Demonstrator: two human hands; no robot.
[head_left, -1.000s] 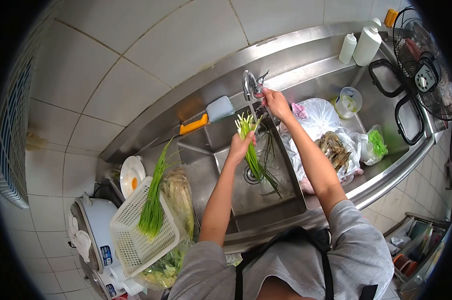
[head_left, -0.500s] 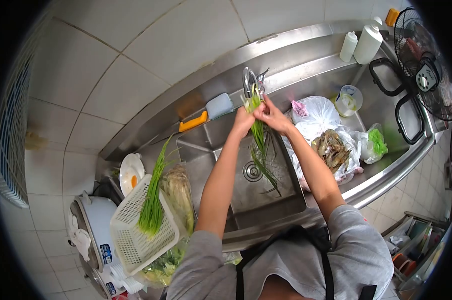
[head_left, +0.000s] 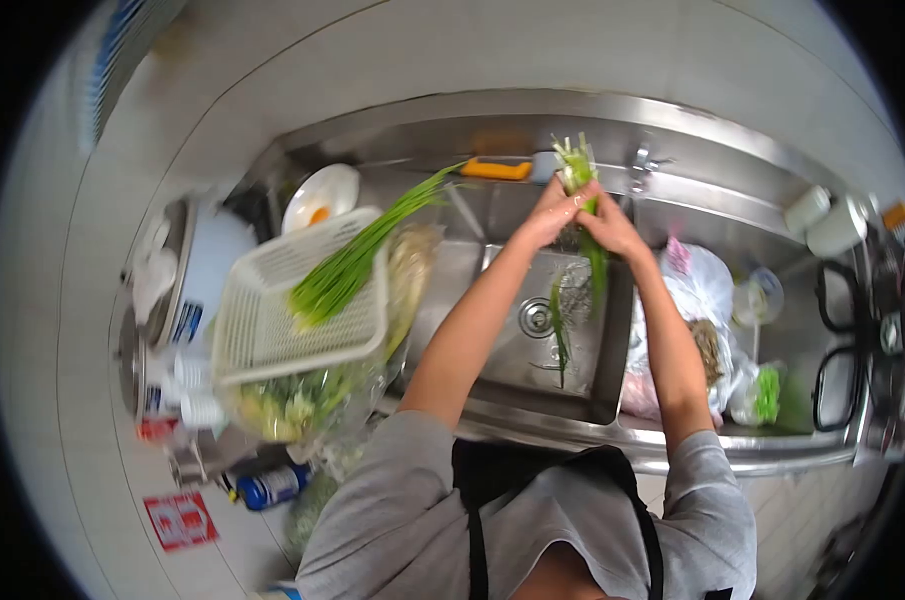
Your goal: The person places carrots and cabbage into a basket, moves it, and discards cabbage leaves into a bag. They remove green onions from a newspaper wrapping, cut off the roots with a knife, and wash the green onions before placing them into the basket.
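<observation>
Both my hands are closed around a bunch of green onions (head_left: 577, 163) over the sink basin (head_left: 508, 375). My left hand (head_left: 553, 214) grips it from the left and my right hand (head_left: 607, 226) from the right, fingers close together. White root ends point up toward the wall, while green leaves hang below my hands. Loose green leaves (head_left: 561, 335) lie in the wet basin beside the drain (head_left: 536, 318). More long green onions (head_left: 358, 260) rest across a white plastic basket (head_left: 241, 345) on the left.
A faucet (head_left: 641, 168) stands behind the basin. An orange-handled tool (head_left: 497, 169) lies on the back ledge. White plastic bags (head_left: 701, 275) fill part of the right basin. Left are a white bowl (head_left: 338, 190) and bagged vegetables (head_left: 298, 400); white bottles (head_left: 836, 228) stand far right.
The view has swung left and the hands have moved left, away from the faucet, with the green onions. Some leaves now lie apart from the bunch in the basin.
</observation>
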